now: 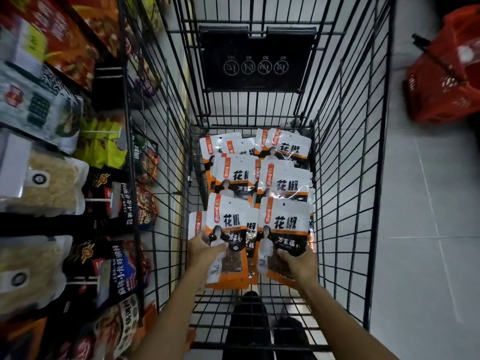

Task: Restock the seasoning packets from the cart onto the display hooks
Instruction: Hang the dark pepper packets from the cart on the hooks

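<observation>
Head view: left grip (205, 249) clasps left packet (228, 224), right grip (298, 263) clasps right packet (284, 222); both inside cart (350, 178), among more packets (284, 183). Hooks (100, 132) with other goods at left.

White-and-orange seasoning packets (284, 183) are laid flat in overlapping rows on the floor of the black wire cart (345, 178). At left, display hooks (104, 132) are mounted.
</observation>
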